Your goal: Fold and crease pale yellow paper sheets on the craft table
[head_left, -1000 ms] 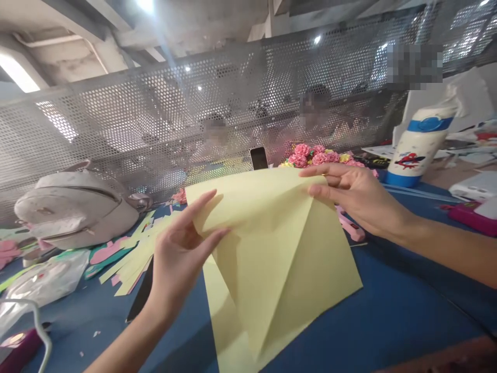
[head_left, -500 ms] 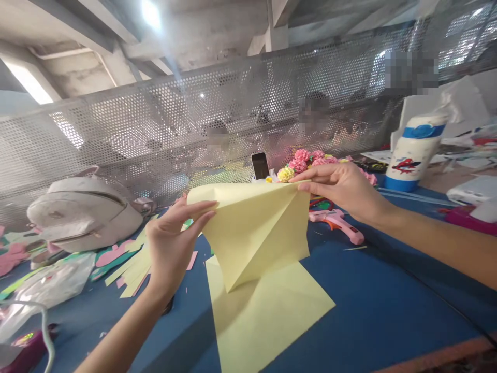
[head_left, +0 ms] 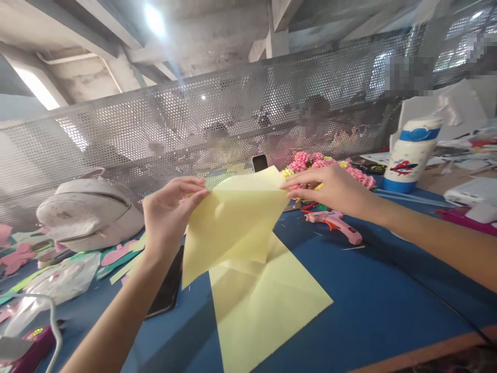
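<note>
Holding bent yellow sheet (head_left: 233, 223) above second sheet (head_left: 267, 305) on blue table (head_left: 368, 300), in near-closed pinches of left hand (head_left: 165, 215) and right hand (head_left: 336, 191); apparently mid-fold; calling next, probably, for level grip.

Moderate light. Round white ceiling lamp (head_left: 154, 19), far left, flares with a bluish streak below. Soft shadows near left on flat blue tabletop (head_left: 349, 311), also across lower yellow paper sheet (head_left: 267, 316). Grey perforated metal screen (head_left: 163, 122) hazy; some far patches pixelated; edges stretched wide-angle.
</note>
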### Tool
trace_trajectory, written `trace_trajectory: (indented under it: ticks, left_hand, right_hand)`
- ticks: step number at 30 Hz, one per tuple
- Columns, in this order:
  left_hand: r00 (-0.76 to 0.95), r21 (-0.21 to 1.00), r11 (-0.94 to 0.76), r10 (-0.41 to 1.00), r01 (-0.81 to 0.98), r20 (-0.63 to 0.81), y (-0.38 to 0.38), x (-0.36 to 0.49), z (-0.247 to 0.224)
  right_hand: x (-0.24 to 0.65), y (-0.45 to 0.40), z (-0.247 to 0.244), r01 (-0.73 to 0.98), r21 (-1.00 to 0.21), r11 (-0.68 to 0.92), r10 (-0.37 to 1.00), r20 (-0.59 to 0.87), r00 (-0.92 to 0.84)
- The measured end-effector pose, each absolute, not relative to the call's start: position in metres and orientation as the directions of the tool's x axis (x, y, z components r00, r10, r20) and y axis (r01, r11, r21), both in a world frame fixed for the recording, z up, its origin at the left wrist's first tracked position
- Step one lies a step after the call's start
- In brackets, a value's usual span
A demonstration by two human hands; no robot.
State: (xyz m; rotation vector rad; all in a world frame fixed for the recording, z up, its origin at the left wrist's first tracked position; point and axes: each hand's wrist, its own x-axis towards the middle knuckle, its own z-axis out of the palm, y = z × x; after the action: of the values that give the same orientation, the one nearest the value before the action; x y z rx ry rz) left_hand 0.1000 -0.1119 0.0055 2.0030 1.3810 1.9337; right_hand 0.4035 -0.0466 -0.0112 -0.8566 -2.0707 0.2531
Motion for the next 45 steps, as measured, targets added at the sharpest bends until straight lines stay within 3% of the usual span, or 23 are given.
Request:
trace_trajectory:
  ticks: [2,6,10,13,15,20,28,35,40,45]
  left_hand:
    - [-0.141,0.597,-0.592,0.636,0.541,0.758,-0.111,0.108,0.018]
    - [0.016,0.370,-0.586,0.547,0.722,0.837,-0.116,0.129,0.041]
    - [0.077,0.349,-0.546,0.611,0.761,0.788,-0.123,0.141,0.057]
    - [0.011,0.449,-0.529,0.656,0.720,0.755,-0.124,0.138,0.063]
    - [-0.044,0.526,-0.491,0.701,0.694,0.712,-0.124,0.133,0.064]
    - [-0.203,0.626,-0.409,0.707,0.664,0.677,-0.123,0.116,0.065]
    - [-0.421,0.711,-0.366,0.611,0.601,0.671,-0.133,0.094,0.075]
    - [-0.492,0.665,-0.449,0.449,0.597,0.746,-0.134,0.090,0.080]
    - [-0.487,0.461,-0.642,0.152,0.612,0.860,-0.127,0.086,0.076]
    - [-0.387,0.477,-0.668,0.292,0.571,0.874,-0.124,0.098,0.071]
  right_hand:
    - [0.395,-0.049,0.002,0.564,-0.315,0.763,0.605,0.655,-0.453]
    - [0.361,-0.059,0.027,0.377,-0.278,0.884,0.450,0.726,-0.520]
    - [0.327,-0.061,0.035,0.172,-0.533,0.829,0.539,0.675,-0.504]
    - [0.313,-0.056,0.028,-0.090,-0.705,0.703,0.567,0.633,-0.528]
    - [0.309,-0.051,0.021,-0.143,-0.756,0.639,0.595,0.603,-0.532]
    - [0.312,-0.036,0.007,-0.062,-0.783,0.619,0.628,0.540,-0.560]
    - [0.320,-0.017,0.012,0.058,-0.710,0.701,0.605,0.551,-0.574]
    - [0.353,-0.006,0.030,0.069,-0.641,0.764,0.581,0.638,-0.505]
    - [0.368,-0.015,0.043,0.078,-0.583,0.809,0.575,0.756,-0.313]
    - [0.355,-0.037,0.047,0.043,-0.497,0.867,0.484,0.817,-0.313]
